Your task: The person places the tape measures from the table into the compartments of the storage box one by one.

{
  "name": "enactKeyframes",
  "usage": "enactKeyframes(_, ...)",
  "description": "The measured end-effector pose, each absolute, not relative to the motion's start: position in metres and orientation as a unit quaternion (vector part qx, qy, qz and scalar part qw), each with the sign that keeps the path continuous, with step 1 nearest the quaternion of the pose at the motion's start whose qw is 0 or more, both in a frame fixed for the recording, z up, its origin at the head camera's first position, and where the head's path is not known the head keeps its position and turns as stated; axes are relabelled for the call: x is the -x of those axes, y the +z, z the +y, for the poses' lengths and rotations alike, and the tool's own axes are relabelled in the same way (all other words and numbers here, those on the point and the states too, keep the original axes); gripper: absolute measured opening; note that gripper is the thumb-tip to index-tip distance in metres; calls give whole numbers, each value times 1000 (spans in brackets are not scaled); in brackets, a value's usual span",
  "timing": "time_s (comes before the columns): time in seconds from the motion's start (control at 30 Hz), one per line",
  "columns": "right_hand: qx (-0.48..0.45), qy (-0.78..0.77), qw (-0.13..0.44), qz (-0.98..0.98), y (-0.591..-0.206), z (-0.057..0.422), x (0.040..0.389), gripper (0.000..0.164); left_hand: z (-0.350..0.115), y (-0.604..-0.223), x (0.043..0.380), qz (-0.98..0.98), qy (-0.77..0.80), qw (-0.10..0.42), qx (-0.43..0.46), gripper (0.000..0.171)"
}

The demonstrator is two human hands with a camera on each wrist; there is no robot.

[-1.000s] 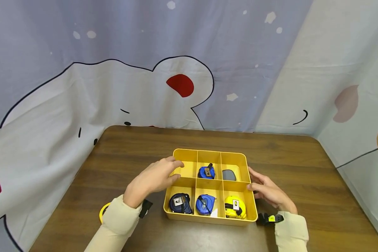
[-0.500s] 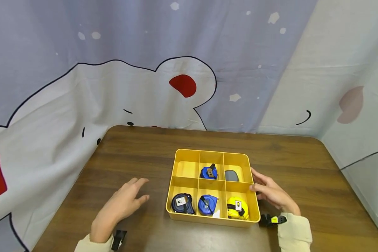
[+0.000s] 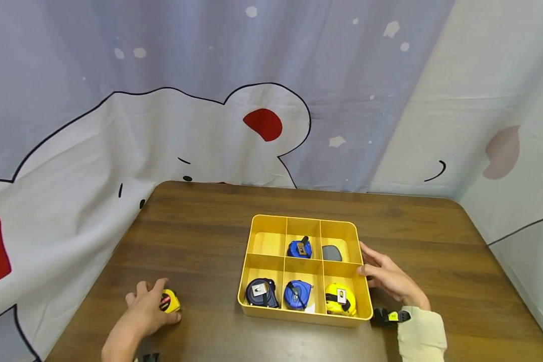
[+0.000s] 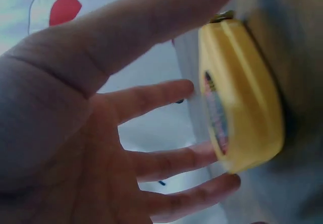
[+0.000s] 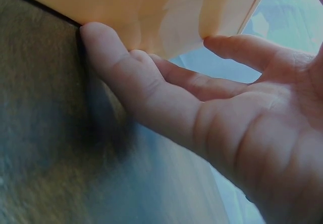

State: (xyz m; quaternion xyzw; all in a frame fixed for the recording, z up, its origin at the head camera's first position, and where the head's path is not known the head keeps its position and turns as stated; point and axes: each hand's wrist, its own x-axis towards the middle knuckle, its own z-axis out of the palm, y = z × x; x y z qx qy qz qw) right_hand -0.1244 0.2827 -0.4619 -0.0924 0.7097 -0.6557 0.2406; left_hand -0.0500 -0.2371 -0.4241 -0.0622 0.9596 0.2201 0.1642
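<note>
At the table's lower left my left hand [image 3: 138, 317] reaches down around a small yellow tape measure [image 3: 170, 301]. In the left wrist view the thumb and spread fingers lie on either side of this yellow tape measure [image 4: 252, 98], which stands on edge; no firm grip shows. My right hand [image 3: 391, 276] touches the right side of a yellow six-part box [image 3: 300, 318], thumb near its rim. In the right wrist view, its extended fingers [image 5: 103, 47] press the outer wall.
The box's front row holds a navy tape measure [image 3: 261, 292], a blue one [image 3: 297, 294] and a yellow one [image 3: 341, 299]. Behind are another blue tape measure [image 3: 299, 248] and a grey rounded piece [image 3: 332, 253]. A printed curtain [image 3: 199, 130] hangs behind the wooden table [image 3: 199, 226].
My left hand has moved from above the box's back-left compartment, leftward and toward me, to the yellow tape measure on the table. The right hand has stayed at the box.
</note>
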Motion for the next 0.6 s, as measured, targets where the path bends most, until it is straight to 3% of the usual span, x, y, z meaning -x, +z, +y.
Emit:
enactKeyframes(0.2,97,-663,246,700,-464,283,124,79,-241,-436,55,955,222,186,57,80)
enactKeyframes(0.37,96,-662,241,703,-464,285,126,78,-242,-438,62,965,209,156,35,61)
enactKeyframes(0.6,95,-660,243,704,-464,286,126,79,-242,-431,68,972,199,125,3,61)
